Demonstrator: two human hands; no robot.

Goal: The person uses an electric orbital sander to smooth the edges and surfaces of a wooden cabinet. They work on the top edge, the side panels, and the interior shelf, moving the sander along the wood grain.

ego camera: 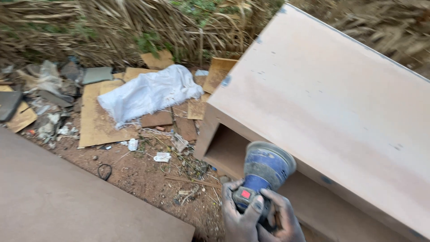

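A blue, dust-caked power sander (265, 169) with a round pad and a red switch is held low in the middle of the view. My left hand (238, 217) wraps its handle from the left, thumb near the switch. My right hand (282, 218) grips the same handle from the right. Both hands are grey with dust. The sander's pad faces the front edge of a large, pale wooden cabinet (331, 103) lying on its side, beside an open compartment (226, 150). Whether the pad touches the wood cannot be told.
A flat brown board (67, 197) fills the lower left. On the dirt ground lie a white woven sack (150, 92), wood offcuts (103, 121), scraps of litter and a dark loop of cord (105, 171). Dry reeds (134, 27) line the back.
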